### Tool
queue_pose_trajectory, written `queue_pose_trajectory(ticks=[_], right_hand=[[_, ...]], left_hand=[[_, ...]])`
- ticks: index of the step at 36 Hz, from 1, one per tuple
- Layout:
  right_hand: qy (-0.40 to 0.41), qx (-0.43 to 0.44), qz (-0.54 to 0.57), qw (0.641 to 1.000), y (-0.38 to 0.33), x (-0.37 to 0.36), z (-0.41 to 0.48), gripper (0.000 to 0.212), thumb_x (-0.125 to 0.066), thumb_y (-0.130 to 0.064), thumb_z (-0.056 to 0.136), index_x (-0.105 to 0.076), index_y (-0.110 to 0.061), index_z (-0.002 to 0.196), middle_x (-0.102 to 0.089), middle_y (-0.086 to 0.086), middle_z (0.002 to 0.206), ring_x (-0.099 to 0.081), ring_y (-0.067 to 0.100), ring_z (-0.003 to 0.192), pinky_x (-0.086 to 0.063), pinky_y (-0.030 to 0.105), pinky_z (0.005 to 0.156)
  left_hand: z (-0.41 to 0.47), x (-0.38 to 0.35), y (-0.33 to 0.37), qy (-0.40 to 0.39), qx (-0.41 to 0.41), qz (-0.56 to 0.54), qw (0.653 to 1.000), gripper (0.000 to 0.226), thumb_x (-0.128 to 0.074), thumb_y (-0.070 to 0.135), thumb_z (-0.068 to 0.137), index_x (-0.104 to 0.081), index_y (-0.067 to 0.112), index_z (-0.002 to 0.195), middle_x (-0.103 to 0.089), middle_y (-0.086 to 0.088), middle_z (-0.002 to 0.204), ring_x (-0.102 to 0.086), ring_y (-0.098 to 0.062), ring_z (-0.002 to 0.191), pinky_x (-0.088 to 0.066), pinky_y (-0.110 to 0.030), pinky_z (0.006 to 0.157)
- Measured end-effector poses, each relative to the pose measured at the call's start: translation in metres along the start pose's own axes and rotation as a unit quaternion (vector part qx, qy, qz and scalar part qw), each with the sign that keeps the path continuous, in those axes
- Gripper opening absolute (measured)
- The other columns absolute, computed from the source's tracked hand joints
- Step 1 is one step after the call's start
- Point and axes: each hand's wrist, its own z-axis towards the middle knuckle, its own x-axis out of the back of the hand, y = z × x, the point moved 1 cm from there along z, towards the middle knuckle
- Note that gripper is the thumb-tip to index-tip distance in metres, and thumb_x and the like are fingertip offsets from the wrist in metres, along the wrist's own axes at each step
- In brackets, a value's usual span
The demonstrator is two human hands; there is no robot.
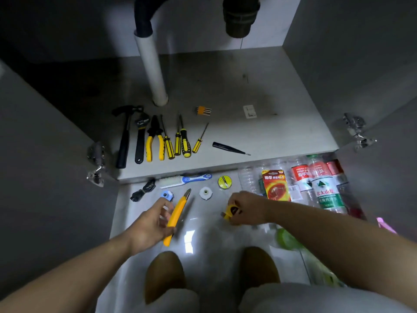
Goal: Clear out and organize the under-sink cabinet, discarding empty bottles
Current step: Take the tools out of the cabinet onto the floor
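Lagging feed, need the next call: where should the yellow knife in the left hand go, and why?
Probably lay the yellow utility knife, gripped by the left hand, on the cabinet floor beside the black tester pen: the tools already lie there in a row, with bare floor to its right. The right hand grips a small yellow item.

Dim, cool light with one hard glare patch.

Light lies brightest on the cabinet floor (225,91) beyond both hands; its back left corner sinks into shadow. White glare sits on the floor tile (203,224) between the left hand (149,227) and right hand (246,206). The knife (178,211) gripped by the left hand looks crisp; the small yellow thing (230,211) pinched by the right hand is smeared. The cabinet doors (45,154) bow outward at the frame edges.
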Motion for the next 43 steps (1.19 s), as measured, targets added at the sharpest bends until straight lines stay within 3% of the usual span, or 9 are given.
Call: queue_pose_trajectory(ticks=[3, 7, 10, 13, 23, 29, 34, 37, 43], right_hand=[[0.001, 0.002, -0.061, 0.998, 0.008, -0.024, 0.004, 0.06, -0.075, -0.045, 0.082, -0.049, -0.023, 0.131, -0.048, 0.005, 0.123, -0.056, 0.023, 0.108, -0.051, 0.036, 0.091], [0.025, 0.008, -0.119, 0.993, 0.017, -0.042, 0.018, 0.069, -0.073, -0.047, 0.083, -0.04, -0.027, 0.141, -0.041, 0.006, 0.131, -0.055, 0.026, 0.112, -0.053, 0.038, 0.089], [0.037, -0.003, -0.158, 0.987, 0.02, -0.048, 0.033, 0.072, -0.07, -0.05, 0.085, -0.036, -0.028, 0.144, -0.038, 0.007, 0.142, -0.055, 0.027, 0.117, -0.055, 0.042, 0.09], [0.041, -0.006, -0.194, 0.98, 0.022, -0.049, 0.046, 0.074, -0.066, -0.052, 0.087, -0.031, -0.027, 0.147, -0.03, 0.01, 0.153, -0.056, 0.029, 0.119, -0.056, 0.043, 0.089], [0.101, -0.028, -0.264, 0.959, 0.016, -0.054, 0.059, 0.057, -0.062, -0.012, 0.09, -0.042, -0.021, 0.143, -0.034, 0.011, 0.144, -0.05, 0.031, 0.118, -0.058, 0.045, 0.082], [0.142, -0.009, -0.273, 0.951, 0.003, -0.056, 0.054, 0.055, -0.06, -0.017, 0.087, -0.045, -0.02, 0.14, -0.041, 0.011, 0.142, -0.049, 0.029, 0.12, -0.054, 0.038, 0.086], [0.252, 0.069, -0.199, 0.944, -0.006, -0.021, 0.043, 0.033, -0.053, -0.026, 0.091, -0.058, -0.017, 0.122, -0.05, 0.005, 0.117, -0.055, 0.026, 0.1, -0.051, 0.033, 0.078], [0.322, 0.082, -0.173, 0.927, -0.003, 0.018, 0.044, 0.034, -0.064, -0.017, 0.084, -0.057, -0.014, 0.116, -0.046, 0.007, 0.11, -0.053, 0.029, 0.093, -0.053, 0.039, 0.071], [0.344, 0.001, -0.151, 0.927, 0.005, 0.085, 0.069, 0.037, -0.063, -0.027, 0.091, -0.048, -0.014, 0.122, -0.045, 0.015, 0.117, -0.055, 0.037, 0.093, -0.055, 0.049, 0.077]], left_hand=[[0.002, -0.007, -0.016, 0.009, 0.026, 0.018, 0.999, 0.046, -0.081, 0.011, 0.079, -0.059, 0.038, 0.109, -0.062, 0.006, 0.094, -0.064, -0.009, 0.072, -0.056, -0.026, 0.065], [0.003, -0.013, -0.031, 0.033, 0.028, 0.051, 0.998, 0.044, -0.076, 0.006, 0.08, -0.063, 0.043, 0.1, -0.064, 0.014, 0.093, -0.064, -0.003, 0.078, -0.055, -0.023, 0.069], [0.004, -0.012, -0.04, 0.047, 0.024, 0.111, 0.992, 0.044, -0.074, 0.013, 0.083, -0.061, 0.042, 0.115, -0.062, 0.011, 0.112, -0.064, -0.013, 0.098, -0.054, -0.034, 0.089], [0.003, -0.009, -0.048, 0.044, 0.027, 0.156, 0.986, 0.049, -0.071, 0.016, 0.086, -0.06, 0.037, 0.129, -0.058, 0.009, 0.12, -0.061, -0.017, 0.108, -0.052, -0.038, 0.094], [0.016, -0.005, -0.062, 0.061, 0.057, 0.28, 0.956, 0.051, -0.057, 0.01, 0.09, -0.055, 0.03, 0.137, -0.055, 0.0, 0.125, -0.053, -0.024, 0.118, -0.05, -0.044, 0.096], [0.021, -0.005, -0.075, 0.095, 0.07, 0.305, 0.945, 0.053, -0.054, 0.01, 0.093, -0.05, 0.033, 0.14, -0.052, 0.0, 0.128, -0.049, -0.025, 0.118, -0.051, -0.045, 0.093], [0.021, -0.005, -0.083, 0.148, 0.083, 0.303, 0.938, 0.054, -0.053, 0.004, 0.092, -0.051, 0.03, 0.139, -0.051, -0.003, 0.119, -0.051, -0.027, 0.111, -0.053, -0.044, 0.089], [0.023, -0.005, -0.082, 0.159, 0.112, 0.294, 0.936, 0.049, -0.052, 0.008, 0.095, -0.05, 0.028, 0.139, -0.05, -0.005, 0.118, -0.051, -0.028, 0.11, -0.052, -0.043, 0.09], [0.022, -0.011, -0.055, 0.198, 0.097, 0.273, 0.936, 0.033, -0.056, 0.02, 0.096, -0.055, 0.025, 0.128, -0.045, -0.009, 0.119, -0.048, -0.03, 0.11, -0.049, -0.046, 0.091]])
